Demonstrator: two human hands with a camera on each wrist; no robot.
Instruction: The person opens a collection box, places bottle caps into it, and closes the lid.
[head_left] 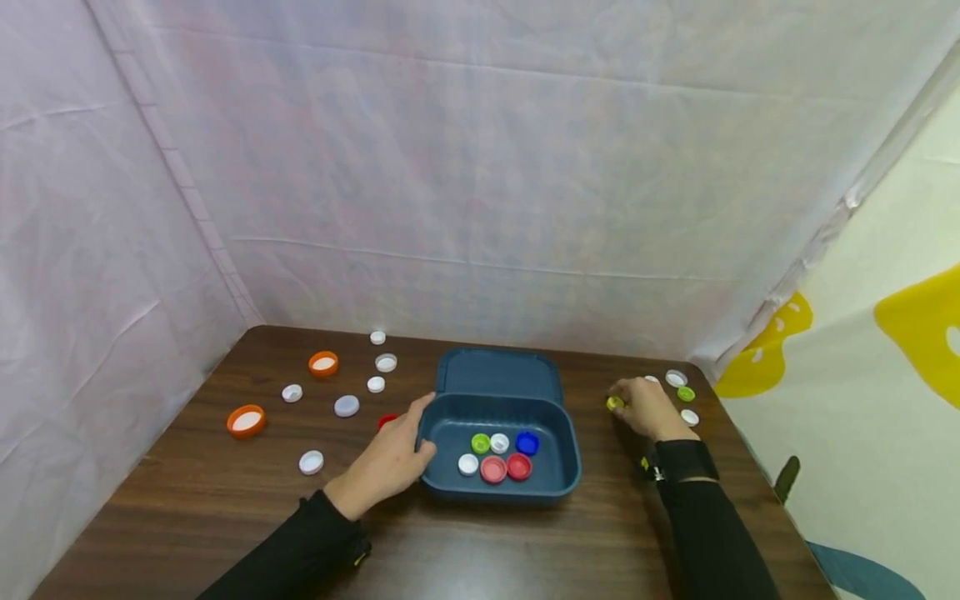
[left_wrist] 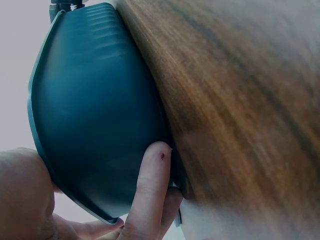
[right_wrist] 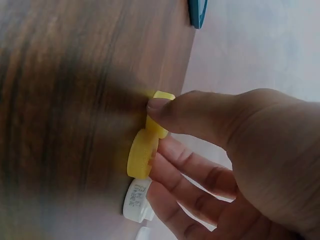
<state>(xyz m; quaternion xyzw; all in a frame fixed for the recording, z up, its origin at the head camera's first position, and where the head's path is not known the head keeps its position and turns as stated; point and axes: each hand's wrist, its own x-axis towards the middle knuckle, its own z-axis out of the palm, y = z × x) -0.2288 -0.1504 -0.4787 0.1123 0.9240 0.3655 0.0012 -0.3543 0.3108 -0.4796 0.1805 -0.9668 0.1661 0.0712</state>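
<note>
A dark blue plastic box (head_left: 501, 492) stands on the table, its lid (head_left: 498, 372) folded back at the far side. Inside lie several bottle caps: red, white, a green one and a blue cap (head_left: 527, 442). My left hand (head_left: 390, 458) grips the box's left end, the thumb at the rim and fingers against the outer wall (left_wrist: 95, 115). To the right of the box, my right hand (head_left: 648, 408) pinches a yellow bottle cap (right_wrist: 161, 125) between thumb and fingers at the tabletop. Beside it are another yellow cap (right_wrist: 142, 155) and a white cap (right_wrist: 136, 200).
Several white caps (head_left: 311, 462) and two orange caps (head_left: 246, 421) lie on the table's left side. A red cap (head_left: 387, 421) is partly hidden by the left hand. At the right edge sit white caps (head_left: 689, 417) and a green cap (head_left: 686, 392). A white cloth wall (head_left: 480, 167) borders the back.
</note>
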